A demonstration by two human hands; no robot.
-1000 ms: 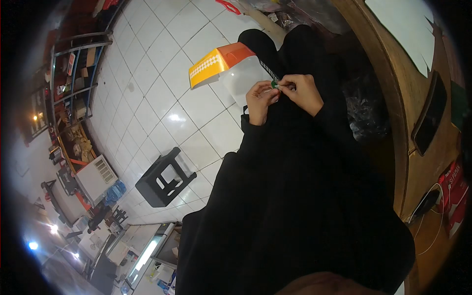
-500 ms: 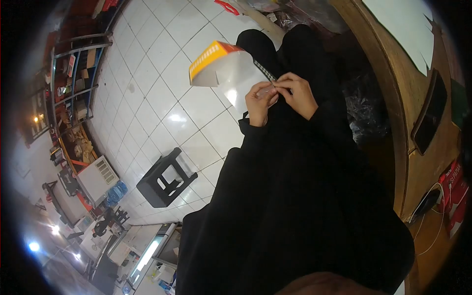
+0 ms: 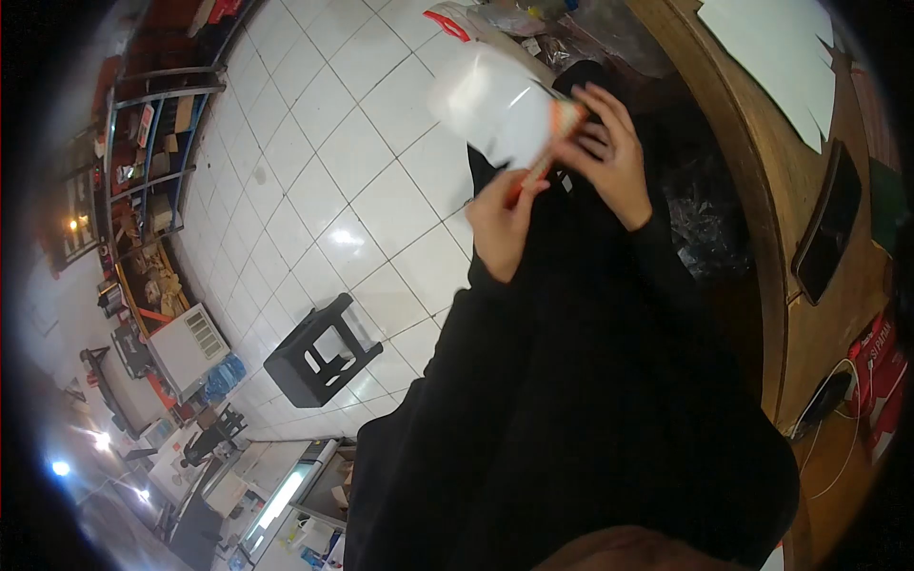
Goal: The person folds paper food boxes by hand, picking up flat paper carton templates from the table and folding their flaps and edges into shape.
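The card [image 3: 495,109] is held up over the black-clothed lap [image 3: 571,381], its blank white face showing and an orange patterned patch at its right edge, too blurred to read. The left hand [image 3: 503,219] pinches its near edge between thumb and fingers; the right hand [image 3: 614,157] has its fingers parted around the orange edge, but blur hides whether it grips. Clear plastic [image 3: 700,228] lies in the dark beside the legs, and more plastic bags [image 3: 609,38] are bunched beyond the knees. On the wooden bench [image 3: 773,190] to the right are a white sheet [image 3: 771,67], a dark slab [image 3: 824,228], a cable [image 3: 809,462] and a red pack [image 3: 876,366] lettered "SI PAMAN", its contents hidden. A black stool [image 3: 295,357] stands on the tiled floor [image 3: 390,205]; farther left, a metal rack [image 3: 171,93] holds boxes [image 3: 183,112], their labels too small to read.
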